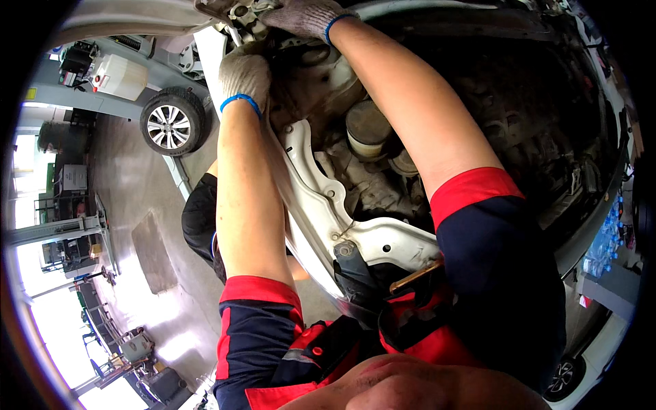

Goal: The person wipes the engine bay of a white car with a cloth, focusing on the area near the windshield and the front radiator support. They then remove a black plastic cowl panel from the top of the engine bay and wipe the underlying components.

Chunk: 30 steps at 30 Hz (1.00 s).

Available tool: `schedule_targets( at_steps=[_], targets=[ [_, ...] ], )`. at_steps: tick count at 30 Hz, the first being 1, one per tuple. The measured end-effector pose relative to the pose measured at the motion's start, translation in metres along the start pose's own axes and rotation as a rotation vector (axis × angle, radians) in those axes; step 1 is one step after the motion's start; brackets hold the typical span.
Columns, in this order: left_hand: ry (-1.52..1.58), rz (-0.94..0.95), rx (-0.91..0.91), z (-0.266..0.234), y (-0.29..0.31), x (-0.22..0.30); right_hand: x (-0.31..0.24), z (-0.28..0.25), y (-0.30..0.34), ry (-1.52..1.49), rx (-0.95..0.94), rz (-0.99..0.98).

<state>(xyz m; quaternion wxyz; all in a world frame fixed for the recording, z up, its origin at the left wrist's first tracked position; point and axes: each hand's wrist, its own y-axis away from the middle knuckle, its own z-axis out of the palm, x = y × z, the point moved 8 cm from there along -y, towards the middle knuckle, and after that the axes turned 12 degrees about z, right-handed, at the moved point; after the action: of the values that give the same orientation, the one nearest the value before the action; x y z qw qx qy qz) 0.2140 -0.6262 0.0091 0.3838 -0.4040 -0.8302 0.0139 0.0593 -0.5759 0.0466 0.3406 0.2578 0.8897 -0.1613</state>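
- Left hand [244,74] is sitting at 11 o'clock, right hand [305,17] near 12, both gloved and crowding the metal parts [239,12] up at 11. Fingers are mostly hiding, so I can't tell if they're gripping.
- Pinched fingers could be happening if those parts shift; it's looking tight in there.
- Anything slipping loose could be dropping into the engine bay [302,160], or toward the person in black [200,212] at 9.
- Round canister [367,126], off centre toward 1, is hiding its contents.
- White tank [121,76] at 10, bottles [603,239] past 3: can't tell what they're holding.
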Motion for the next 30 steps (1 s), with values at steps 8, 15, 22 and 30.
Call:
schedule_targets(
  at_steps=[8,15,22,30],
  targets=[
    [-0.121,-0.012,0.002,0.003,0.010,0.008,-0.004,-0.010,0.011,0.067,0.090,0.059],
    [-0.317,0.207,-0.019,0.004,0.020,0.029,-0.008,-0.004,0.010,0.145,0.182,-0.009],
    [-0.741,0.230,-0.195,0.027,0.020,0.040,-0.008,-0.006,0.013,0.138,0.129,-0.029],
    [-0.533,0.283,-0.098,0.019,0.019,0.039,-0.018,-0.002,0.014,0.319,0.114,-0.030]
  ],
)
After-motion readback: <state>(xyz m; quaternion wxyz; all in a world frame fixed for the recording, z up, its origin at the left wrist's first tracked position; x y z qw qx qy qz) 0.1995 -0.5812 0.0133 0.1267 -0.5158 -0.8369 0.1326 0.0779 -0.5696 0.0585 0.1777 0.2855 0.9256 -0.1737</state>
